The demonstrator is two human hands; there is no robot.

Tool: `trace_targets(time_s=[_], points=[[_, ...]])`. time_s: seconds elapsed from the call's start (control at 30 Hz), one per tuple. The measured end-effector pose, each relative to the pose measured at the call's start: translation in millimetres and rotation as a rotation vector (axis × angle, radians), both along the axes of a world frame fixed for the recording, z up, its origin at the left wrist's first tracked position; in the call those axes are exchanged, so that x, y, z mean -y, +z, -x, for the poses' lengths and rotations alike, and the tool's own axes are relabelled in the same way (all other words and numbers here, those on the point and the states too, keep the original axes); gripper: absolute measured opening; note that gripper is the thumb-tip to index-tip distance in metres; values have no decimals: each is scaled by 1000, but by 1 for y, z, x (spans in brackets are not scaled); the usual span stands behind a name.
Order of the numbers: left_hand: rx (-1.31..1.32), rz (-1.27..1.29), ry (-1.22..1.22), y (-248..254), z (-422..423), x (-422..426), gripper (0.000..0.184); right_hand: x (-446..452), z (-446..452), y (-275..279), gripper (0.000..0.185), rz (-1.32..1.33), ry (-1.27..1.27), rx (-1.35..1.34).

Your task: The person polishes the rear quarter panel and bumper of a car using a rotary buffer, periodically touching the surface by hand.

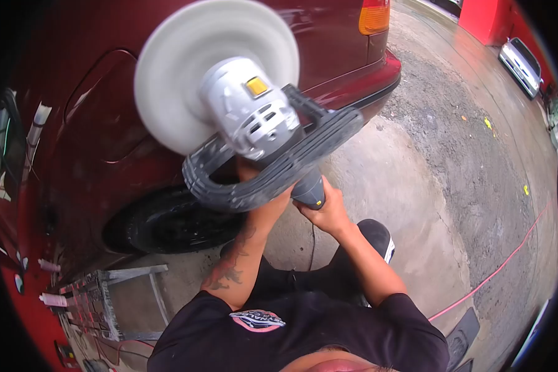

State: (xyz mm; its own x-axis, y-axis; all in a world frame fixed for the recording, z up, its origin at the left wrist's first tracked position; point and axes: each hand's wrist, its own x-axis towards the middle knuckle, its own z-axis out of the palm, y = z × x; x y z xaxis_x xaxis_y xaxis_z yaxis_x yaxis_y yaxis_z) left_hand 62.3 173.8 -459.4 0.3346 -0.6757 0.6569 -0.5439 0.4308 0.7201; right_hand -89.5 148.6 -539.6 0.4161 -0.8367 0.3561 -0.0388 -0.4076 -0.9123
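Observation:
A car polisher (252,105) with a silver head and a black D-shaped handle (291,164) is held up in front of the dark red car panel (111,80). Its round white pad (167,80) looks smeared, as if spinning; whether it touches the paint I cannot tell. My left hand (273,203) is closed on the polisher beneath the D-shaped handle, with most of its fingers hidden. Around the grey rear grip (310,189), my right hand (330,208) is wrapped.
Below the panel is a black tyre (173,223). A worn metal step stool (108,304) stands at lower left, close to pink bottles (54,300). A red cord (496,271) crosses the concrete floor (397,192) at right. Another car (521,67) is farther back.

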Motion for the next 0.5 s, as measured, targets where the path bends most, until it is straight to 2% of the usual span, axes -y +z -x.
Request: trace_targets(time_s=[0.07, 0.1, 0.17, 0.23, 0.27, 0.4, 0.43, 0.47, 0.5], points=[[30, 32, -159, 20, 17, 37, 41, 14, -1, -11, 47, -67, -78, 90], [20, 38, -280, 27, 28, 54, 51, 20, 1, -17, 42, -103, -115, 133], [94, 138, -425, 49, 52, 85, 41, 29, 8, -15, 28, -239, -163, 213], [-96, -19, -386, 54, 80, 96, 33, 33, 20, -17, 28, -365, -207, 212], [-90, -65, -359, 53, 86, 96, 36, 30, 23, -16, 29, -375, -185, 286], [-22, 15, -320, 0, 79, 75, 33, -7, 27, -47, 24, -416, -171, 183], [-18, 17, -351, -12, 69, 56, 29, -22, 26, -57, 24, -511, -133, 100], [-72, -9, -347, -21, 59, 33, 26, -37, 22, -65, 26, -476, -105, 86], [-59, -83, -341, -40, 41, 12, 30, -52, 15, -72, 27, -443, -75, 72]])
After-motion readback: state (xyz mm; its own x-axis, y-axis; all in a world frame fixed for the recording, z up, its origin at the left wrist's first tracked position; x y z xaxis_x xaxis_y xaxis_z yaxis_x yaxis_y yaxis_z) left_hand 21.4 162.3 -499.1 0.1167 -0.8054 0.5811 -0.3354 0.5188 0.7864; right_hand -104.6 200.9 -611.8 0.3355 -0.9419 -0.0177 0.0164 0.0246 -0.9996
